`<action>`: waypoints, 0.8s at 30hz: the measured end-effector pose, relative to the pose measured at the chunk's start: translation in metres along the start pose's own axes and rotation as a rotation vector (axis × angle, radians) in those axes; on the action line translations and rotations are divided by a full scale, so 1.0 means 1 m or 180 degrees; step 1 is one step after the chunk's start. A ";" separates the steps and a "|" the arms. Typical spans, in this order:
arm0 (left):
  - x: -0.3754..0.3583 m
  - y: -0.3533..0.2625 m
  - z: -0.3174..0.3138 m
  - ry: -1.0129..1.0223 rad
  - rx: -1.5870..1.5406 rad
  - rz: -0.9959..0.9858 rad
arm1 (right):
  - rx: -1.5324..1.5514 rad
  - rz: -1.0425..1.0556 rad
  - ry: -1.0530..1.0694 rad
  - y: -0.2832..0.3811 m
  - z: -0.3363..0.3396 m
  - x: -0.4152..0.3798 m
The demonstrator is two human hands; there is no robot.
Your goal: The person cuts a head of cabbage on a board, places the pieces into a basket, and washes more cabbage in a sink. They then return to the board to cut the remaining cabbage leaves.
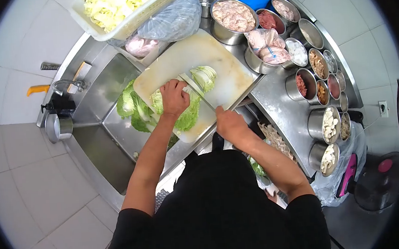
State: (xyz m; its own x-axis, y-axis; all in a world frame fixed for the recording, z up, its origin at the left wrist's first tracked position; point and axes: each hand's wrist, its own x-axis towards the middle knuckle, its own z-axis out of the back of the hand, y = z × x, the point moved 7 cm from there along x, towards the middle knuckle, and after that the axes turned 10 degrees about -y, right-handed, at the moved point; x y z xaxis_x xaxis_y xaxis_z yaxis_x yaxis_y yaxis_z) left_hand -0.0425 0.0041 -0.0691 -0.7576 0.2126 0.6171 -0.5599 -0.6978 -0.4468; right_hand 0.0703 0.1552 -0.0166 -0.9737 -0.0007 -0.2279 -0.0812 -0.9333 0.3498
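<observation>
L hand [175, 98] is curled on the cabbage [190, 114]; R hand [229, 123] grips the knife [201, 92]. Best to tuck L fingertips back & make slow, even cuts, prob. The cabbage is on the board's [233, 73] near half, under L hand, w/ a cut bit [206, 77] mid-board, past the knife.

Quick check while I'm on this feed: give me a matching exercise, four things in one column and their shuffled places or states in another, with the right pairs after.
Things
1. Left hand
2. Right hand
3. Cutting board
4. White basket

Places and states
A. Holds a heap of pale yellow chopped leaves
B. Closed around the handle end of the knife
C. Lies beneath the knife's blade
D. Rests on the cabbage

Right pairs
1-D, 2-B, 3-C, 4-A
</observation>
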 end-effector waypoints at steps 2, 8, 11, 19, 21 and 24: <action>-0.005 0.003 -0.001 0.0056 0.0045 0.0002 | 0.0123 0.0007 -0.0129 -0.008 -0.041 0.015; 0.003 0.015 0.007 0.0447 -0.0548 -0.0020 | 0.0374 0.0062 -0.0277 -0.042 -0.057 0.044; -0.002 0.004 0.036 -0.0182 0.0127 -0.0254 | 0.0316 0.0007 -0.0353 -0.037 -0.046 0.036; -0.019 -0.012 0.015 0.0031 0.0003 0.0129 | 0.0009 0.0098 -0.0127 -0.010 0.005 -0.009; -0.018 -0.012 0.014 0.0085 0.0036 0.0114 | -0.0038 0.0171 -0.0028 -0.006 0.000 -0.018; -0.021 -0.009 0.011 0.0132 0.0071 0.0068 | 0.0144 0.0317 -0.0233 -0.007 -0.028 -0.009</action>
State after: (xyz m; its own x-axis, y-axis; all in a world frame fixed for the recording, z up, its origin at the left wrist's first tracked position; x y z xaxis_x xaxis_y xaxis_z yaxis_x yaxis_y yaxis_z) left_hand -0.0175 -0.0019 -0.0708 -0.7827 0.2254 0.5801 -0.5362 -0.7174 -0.4448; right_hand 0.0857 0.1520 -0.0422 -0.9902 -0.0648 -0.1237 0.0087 -0.9128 0.4083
